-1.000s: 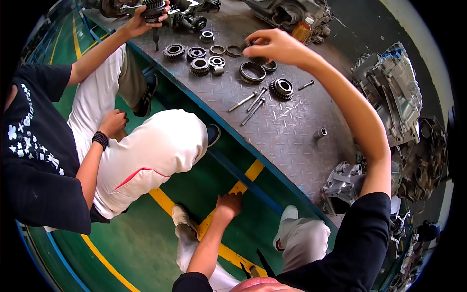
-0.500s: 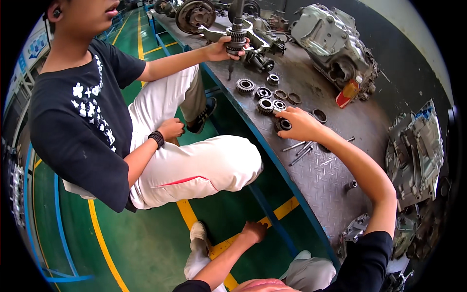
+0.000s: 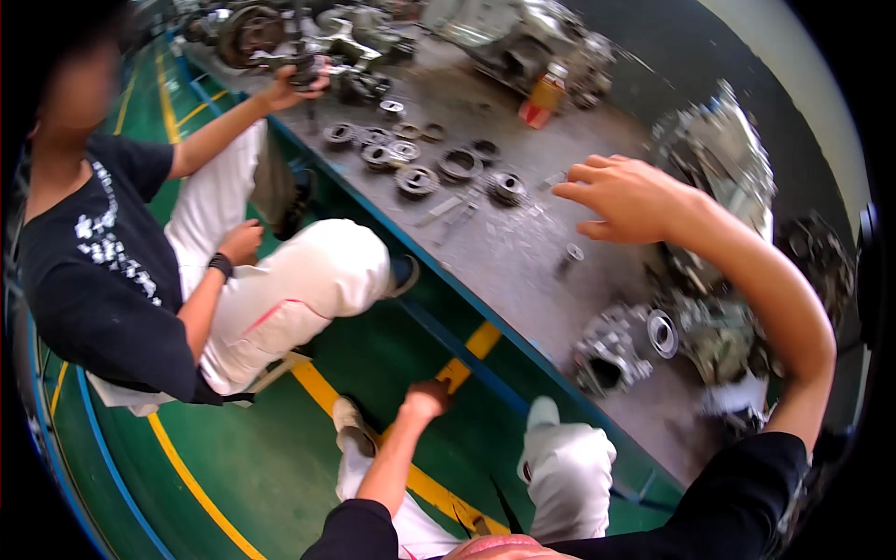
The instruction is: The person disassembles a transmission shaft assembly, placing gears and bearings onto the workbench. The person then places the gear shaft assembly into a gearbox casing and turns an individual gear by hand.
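Hanging over the tabletop (image 3: 523, 271) as if for a reach, the right grip (image 3: 630, 198) is spread and empty near a toothed wheel (image 3: 505, 190) lying there; a grab would need curling, and I can't tell if the left grip (image 3: 427, 399) is closed.

Motion blur smears the gears (image 3: 415, 181), pale glare marks the bench (image 3: 509, 250), and outer edges curve.

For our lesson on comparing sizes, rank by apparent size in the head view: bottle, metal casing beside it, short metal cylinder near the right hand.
1. Metal casing
2. Bottle
3. Short metal cylinder
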The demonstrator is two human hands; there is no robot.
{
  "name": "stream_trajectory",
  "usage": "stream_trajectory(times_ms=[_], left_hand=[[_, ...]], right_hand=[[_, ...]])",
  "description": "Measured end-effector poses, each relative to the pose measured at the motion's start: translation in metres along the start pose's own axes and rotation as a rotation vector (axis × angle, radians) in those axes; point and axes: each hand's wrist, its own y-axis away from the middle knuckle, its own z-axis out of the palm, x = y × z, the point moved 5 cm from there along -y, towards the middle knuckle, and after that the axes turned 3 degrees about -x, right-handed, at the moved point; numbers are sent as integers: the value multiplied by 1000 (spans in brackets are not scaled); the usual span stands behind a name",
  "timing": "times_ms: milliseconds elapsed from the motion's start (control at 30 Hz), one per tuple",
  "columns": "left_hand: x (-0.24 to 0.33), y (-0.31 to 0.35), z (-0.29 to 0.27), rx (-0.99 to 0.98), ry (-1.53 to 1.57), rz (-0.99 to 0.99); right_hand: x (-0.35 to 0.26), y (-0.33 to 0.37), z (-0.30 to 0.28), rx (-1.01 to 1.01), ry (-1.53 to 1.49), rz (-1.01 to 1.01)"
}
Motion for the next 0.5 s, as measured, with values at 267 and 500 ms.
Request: stream_trajectory(times_ms=[267,500], left_hand=[[38,-21,152,-305,-292,112],[134,41,212,-200,-95,212]], right_hand=[[-87,386,-5,72,-81,479],[-304,670,170,553,-1029,1290]])
